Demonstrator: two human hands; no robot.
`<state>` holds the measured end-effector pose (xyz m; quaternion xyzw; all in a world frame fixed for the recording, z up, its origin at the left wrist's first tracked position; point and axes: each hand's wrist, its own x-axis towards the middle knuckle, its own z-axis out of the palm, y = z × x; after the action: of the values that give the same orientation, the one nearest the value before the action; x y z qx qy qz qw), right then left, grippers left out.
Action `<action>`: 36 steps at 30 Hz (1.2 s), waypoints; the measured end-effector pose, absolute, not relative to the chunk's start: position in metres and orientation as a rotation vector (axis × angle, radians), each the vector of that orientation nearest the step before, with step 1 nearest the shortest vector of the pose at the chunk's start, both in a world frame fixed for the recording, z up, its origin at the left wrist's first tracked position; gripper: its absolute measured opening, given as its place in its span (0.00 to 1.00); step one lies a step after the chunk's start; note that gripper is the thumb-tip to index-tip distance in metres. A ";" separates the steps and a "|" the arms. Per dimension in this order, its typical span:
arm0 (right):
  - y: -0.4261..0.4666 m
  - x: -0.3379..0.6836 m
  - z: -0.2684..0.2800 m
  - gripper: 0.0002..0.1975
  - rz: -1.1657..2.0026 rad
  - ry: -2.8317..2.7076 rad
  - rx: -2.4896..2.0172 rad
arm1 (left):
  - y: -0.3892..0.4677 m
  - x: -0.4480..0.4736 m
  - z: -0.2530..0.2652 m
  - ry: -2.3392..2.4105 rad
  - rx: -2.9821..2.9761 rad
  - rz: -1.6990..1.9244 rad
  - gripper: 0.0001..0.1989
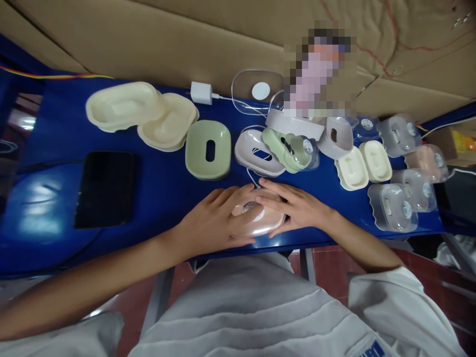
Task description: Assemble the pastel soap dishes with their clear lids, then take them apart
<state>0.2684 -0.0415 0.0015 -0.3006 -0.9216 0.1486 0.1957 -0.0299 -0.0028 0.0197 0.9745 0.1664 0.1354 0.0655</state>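
Note:
A pink soap box (pixel 267 223) with a clear glossy lid and a round sticker sits near the table's front edge. My left hand (pixel 215 215) wraps its left side, with fingers lying over the lid. From the right, my right hand (pixel 301 206) grips the other side, its fingertips on the lid and along the edge. The hands partly hide the sticker. Just beyond the hands stand a green dish with an oval slot (pixel 196 153), a pale lilac dish (pixel 245 148) and a tilted green dish under a clear cover (pixel 293 151).
Cream trays (pixel 111 106) lie at the back left, near a black tablet-like slab (pixel 104 191). A white charger (pixel 201 92) with a cable and a clear lid (pixel 240 82) stand at the back. Cream dishes (pixel 352 171) and several clear-lidded boxes (pixel 394 208) crowd the right.

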 end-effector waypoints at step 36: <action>-0.042 0.267 -0.002 0.58 0.334 -2.576 -0.820 | -0.006 -0.035 0.012 0.473 2.966 0.397 0.42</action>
<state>0.2668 -0.0424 -0.0023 -0.2946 -0.9251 0.1199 0.2073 -0.0350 -0.0063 0.0121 0.9774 0.1559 0.1309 0.0561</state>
